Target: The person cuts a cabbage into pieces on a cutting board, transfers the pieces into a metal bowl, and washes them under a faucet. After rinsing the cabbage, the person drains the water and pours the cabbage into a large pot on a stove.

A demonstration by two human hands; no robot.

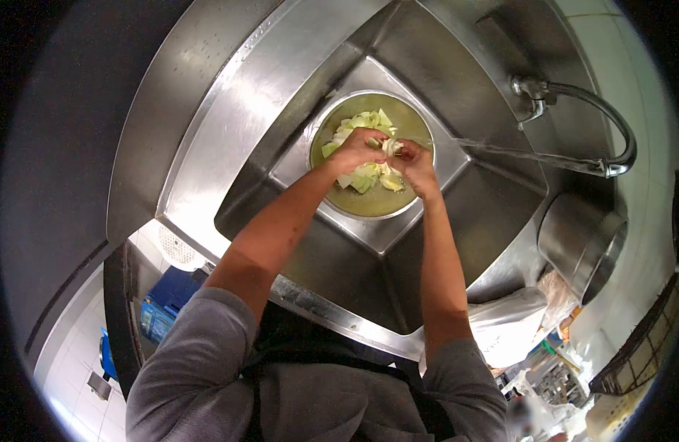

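You have both hands over the round metal bowl (348, 202), which sits on the floor of the stainless steel sink (280, 210). Your left hand (363, 149) comes in over the left part of the bowl, its fingers bent inward and closed on the pale leafy piece (392, 148). Your right hand (415, 162) meets it from the other side, fingers curled and pinching the same piece, so the grip is closed on both sides. The piece is held above the bowl, between your fingertips; its exact outline is partly hidden by them. Cut green leaves (362, 178) lie inside the bowl, beneath and around your left hand, in whitish and light green pieces, with yellowish liquid about them. A thin stream of water (501, 151) runs from the curved spout (606, 169) across the right part of the sink toward the bowl's right rim. A smaller tap (534, 109) is fixed near the base of that spout. On the right, outside the basin, a deep metal pot (575, 239) lies tilted, with a clear plastic bag (512, 313) near it. At lower left, below the sink edge, are a white perforated basket (179, 248) and a blue container (170, 291).
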